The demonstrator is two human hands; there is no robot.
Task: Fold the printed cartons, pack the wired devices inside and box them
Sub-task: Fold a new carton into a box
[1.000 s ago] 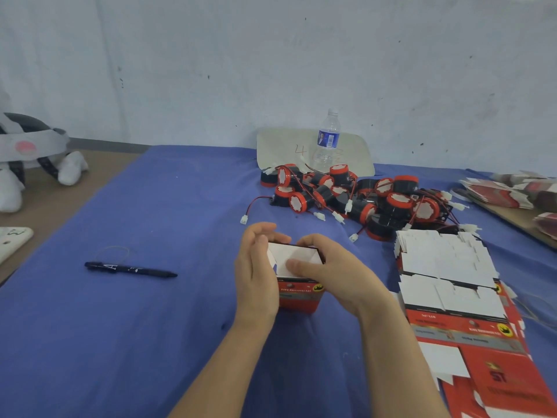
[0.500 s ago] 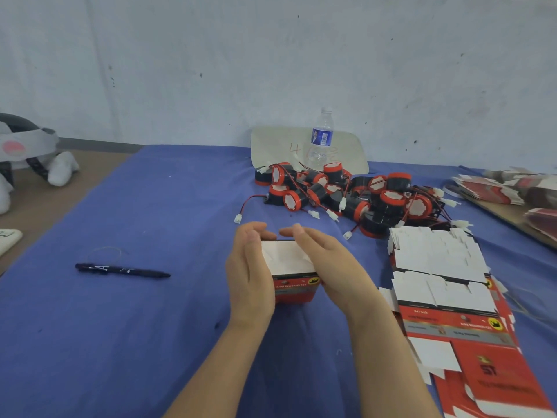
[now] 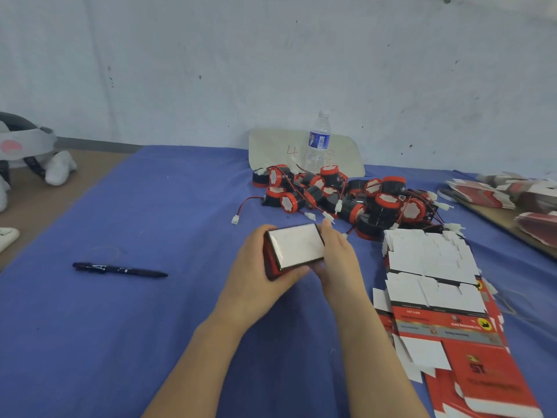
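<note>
A small red printed carton [image 3: 294,247] is held between both hands above the blue table, tilted so its white flap end faces me. My left hand [image 3: 256,267] cups its left side and underside, fingers curled beneath. My right hand [image 3: 337,257] grips the right side, fingers over the far edge. Behind them lies a heap of black-and-red round wired devices [image 3: 346,197] with white connectors. A stack of flat unfolded cartons [image 3: 434,282], white sides and red printed panels showing, lies to the right.
A black pen [image 3: 120,269] lies on the blue cloth [image 3: 120,327] to the left. A water bottle [image 3: 318,143] stands against a pale board by the wall. More folded cartons [image 3: 512,191] sit on a wooden board at the far right.
The carton has been lifted off the table and tipped toward me, its top flap now closed flat. My left hand has slid under it and my right hand has moved to its right side.
</note>
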